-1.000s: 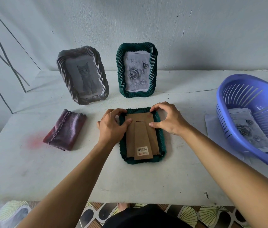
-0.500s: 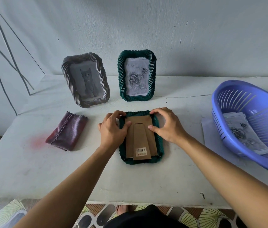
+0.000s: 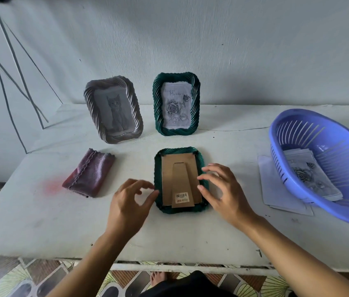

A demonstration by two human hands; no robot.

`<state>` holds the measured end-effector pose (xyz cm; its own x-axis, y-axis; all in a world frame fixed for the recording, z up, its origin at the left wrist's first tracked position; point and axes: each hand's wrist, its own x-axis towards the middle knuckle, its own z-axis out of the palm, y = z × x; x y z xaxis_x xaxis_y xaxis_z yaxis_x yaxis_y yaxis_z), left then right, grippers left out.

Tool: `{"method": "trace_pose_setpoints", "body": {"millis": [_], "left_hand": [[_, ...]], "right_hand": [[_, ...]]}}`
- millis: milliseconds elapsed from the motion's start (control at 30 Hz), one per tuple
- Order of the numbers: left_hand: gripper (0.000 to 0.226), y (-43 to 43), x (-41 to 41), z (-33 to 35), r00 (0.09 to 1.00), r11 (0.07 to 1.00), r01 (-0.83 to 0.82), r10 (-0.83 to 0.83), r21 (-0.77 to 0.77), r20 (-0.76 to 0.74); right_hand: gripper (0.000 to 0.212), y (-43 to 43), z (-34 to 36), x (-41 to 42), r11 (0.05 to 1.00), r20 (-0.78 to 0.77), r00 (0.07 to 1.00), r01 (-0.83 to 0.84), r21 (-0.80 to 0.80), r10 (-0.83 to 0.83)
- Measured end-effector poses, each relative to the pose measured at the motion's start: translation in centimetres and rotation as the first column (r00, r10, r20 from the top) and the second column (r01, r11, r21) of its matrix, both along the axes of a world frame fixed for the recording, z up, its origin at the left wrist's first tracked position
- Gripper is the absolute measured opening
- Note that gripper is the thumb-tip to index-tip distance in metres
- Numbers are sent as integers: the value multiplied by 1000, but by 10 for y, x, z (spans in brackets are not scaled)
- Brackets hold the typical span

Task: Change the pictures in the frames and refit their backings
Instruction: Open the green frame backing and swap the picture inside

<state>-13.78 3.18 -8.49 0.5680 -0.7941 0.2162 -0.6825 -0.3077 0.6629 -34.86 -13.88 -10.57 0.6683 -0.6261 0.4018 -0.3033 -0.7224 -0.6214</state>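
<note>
Both hands are sliding down from the top corners of the face-down green frame (image 3: 180,150) toward its lower sides. The left hand (image 3: 130,202) is hovering at the left rim, fingers loosely curled and gripping nothing. The right hand (image 3: 227,194) is reaching over the right rim, fingers spread open, also holding nothing. The frame is lying at the centre of the table (image 3: 40,221), with its brown backing (image 3: 167,174) sitting inside and the stand (image 3: 181,181) folded flat.

The backing refit seems to be nearing its end. Next, the 2 lower corners probably need securing with light, even fingertip pressure.

Corner clips are too small to judge as locked. The picture inside is facing down, unseen. Blur is hiding whether any fingertip is touching the rim.
</note>
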Motion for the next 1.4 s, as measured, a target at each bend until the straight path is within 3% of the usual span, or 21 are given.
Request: {"method": "trace_pose_setpoints", "body": {"millis": [100, 267, 433, 700, 933, 1167, 1400], "left_hand": [[19, 23, -14, -7, 998, 1000, 6, -7, 23, 59], [35, 29, -27, -13, 991, 1000, -19, 16, 19, 135], [34, 27, -41, -15, 985, 997, -77, 73, 24, 154], [27, 21, -54, -11, 961, 977, -213, 211, 9, -179], [27, 17, -51, -9, 924, 974, -226, 219, 16, -312], [27, 12, -45, -10, 932, 983, -170, 184, 71, -314], [23, 14, -40, -9, 960, 991, -97, 117, 87, -254]], "right_hand": [[21, 6, 0, -5, 999, -21, 999, -33, -39, 32], [27, 17, 2, -11, 995, -46, 997, 55, -83, -59], [32, 24, -6, -18, 998, -82, 996, 16, -56, -20], [23, 21, -6, -17, 995, -163, 986, -42, -93, 26], [18, 22, -6, -15, 995, -151, 988, -30, -93, 16], [10, 24, -6, -13, 999, -94, 996, 5, -46, -10], [20, 24, -5, -13, 1000, -89, 996, 0, 0, 0]]}}
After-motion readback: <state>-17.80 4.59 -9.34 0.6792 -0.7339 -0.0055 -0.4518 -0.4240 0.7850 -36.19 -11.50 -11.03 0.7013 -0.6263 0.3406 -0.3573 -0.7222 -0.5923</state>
